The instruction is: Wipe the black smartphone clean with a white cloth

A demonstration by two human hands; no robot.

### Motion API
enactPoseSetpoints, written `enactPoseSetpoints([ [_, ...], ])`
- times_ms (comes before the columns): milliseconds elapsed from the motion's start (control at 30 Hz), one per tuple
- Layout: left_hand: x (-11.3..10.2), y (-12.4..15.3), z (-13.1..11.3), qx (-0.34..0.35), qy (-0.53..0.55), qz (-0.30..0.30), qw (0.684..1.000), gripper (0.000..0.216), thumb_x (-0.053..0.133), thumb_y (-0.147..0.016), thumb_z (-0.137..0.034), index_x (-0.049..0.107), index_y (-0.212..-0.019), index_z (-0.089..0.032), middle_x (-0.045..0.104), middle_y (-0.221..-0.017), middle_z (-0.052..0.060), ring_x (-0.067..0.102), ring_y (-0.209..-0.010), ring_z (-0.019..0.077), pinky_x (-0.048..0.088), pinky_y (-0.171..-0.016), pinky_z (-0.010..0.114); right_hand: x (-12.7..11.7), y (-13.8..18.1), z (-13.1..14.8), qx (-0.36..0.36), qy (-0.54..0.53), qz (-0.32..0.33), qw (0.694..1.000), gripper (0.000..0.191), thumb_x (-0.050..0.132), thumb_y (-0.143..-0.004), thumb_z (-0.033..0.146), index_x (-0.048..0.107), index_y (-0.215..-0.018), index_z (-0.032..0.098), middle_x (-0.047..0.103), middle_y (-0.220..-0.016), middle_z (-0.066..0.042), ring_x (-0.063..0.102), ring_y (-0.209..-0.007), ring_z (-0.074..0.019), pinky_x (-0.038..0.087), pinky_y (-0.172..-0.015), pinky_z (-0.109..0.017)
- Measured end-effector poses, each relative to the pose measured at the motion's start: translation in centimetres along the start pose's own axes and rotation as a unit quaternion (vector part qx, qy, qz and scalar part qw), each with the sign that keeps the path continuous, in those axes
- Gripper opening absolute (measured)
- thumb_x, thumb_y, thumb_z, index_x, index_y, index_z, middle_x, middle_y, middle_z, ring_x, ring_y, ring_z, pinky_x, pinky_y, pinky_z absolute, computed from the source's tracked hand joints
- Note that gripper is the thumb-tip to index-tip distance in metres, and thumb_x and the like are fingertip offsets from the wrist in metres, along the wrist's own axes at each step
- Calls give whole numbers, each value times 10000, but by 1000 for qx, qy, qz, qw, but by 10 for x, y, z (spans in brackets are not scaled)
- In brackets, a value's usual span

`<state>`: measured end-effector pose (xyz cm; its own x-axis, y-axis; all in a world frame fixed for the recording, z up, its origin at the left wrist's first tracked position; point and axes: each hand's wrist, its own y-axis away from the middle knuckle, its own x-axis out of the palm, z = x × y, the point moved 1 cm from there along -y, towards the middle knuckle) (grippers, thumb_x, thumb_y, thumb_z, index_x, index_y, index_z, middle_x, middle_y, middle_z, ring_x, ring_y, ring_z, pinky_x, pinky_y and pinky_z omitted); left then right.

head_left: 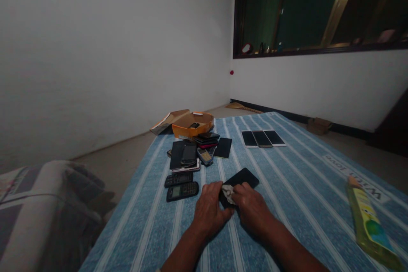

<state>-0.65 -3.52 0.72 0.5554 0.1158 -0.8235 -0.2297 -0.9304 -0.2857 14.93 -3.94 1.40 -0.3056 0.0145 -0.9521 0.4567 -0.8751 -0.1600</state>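
Observation:
A black smartphone (242, 178) lies flat on the blue striped sheet (296, 187) in front of me. My left hand (208, 208) rests on its near left edge with fingers curled against it. My right hand (251, 206) is closed on a small white cloth (227, 193) and presses it on the phone's near end. A heap of several phones (194, 153) lies just beyond, with two black keypad phones (180, 185) nearest my left hand. Three smartphones (262, 138) lie side by side farther back.
An orange cardboard box (192, 124) with an open flap stands at the sheet's far left corner. A yellow-green bottle (369, 223) lies at the right. A striped bundle (41, 208) sits at the left. Bare floor and white walls surround the sheet, under a dark window (318, 6).

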Motion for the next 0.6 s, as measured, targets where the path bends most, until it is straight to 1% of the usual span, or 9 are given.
enactPoseSetpoints([
  [67, 0, 0, 0, -2, 2, -2, 1000, 570, 666, -641, -193, 548, -1197, -157, 635, -1099, 91, 546, -1022, 294, 473, -900, 430, 0, 0, -4, 9, -2, -5, 1000, 287, 480, -817, 26, 673, -959, 185, 617, -983, -56, 476, -936, -216, 343, -710, -314],
  [133, 0, 0, 2, 8, 5, -8, 1000, 573, 641, -656, -187, 541, -1218, -139, 636, -1104, 102, 548, -1015, 289, 472, -909, 431, 2, 0, -3, -6, -15, -7, 1000, 283, 483, -813, 24, 670, -946, 191, 617, -982, -48, 479, -927, -208, 341, -706, -310],
  [233, 1, 0, 5, 26, 9, -11, 1000, 602, 595, -656, -166, 529, -1253, -124, 641, -1098, 111, 558, -994, 279, 482, -908, 426, 7, 0, 3, -36, -34, -12, 999, 248, 487, -833, 42, 665, -919, 191, 619, -973, -40, 480, -915, -197, 340, -709, -307],
  [400, 5, -1, 12, 43, -1, -21, 999, 655, 565, -641, -175, 512, -1290, -104, 647, -1085, 120, 568, -972, 289, 497, -902, 448, 9, -8, 10, -45, -33, -14, 998, 204, 507, -833, 50, 664, -881, 172, 618, -947, -43, 474, -914, -196, 345, -717, -304],
  [600, 11, -1, 20, 66, 12, -49, 997, 642, 568, -681, -196, 489, -1306, -70, 654, -1101, 155, 591, -988, 302, 507, -904, 473, 10, -24, 16, -71, -31, -13, 997, 154, 531, -886, 139, 678, -925, 168, 634, -1000, -52, 479, -938, -201, 361, -751, -306],
])
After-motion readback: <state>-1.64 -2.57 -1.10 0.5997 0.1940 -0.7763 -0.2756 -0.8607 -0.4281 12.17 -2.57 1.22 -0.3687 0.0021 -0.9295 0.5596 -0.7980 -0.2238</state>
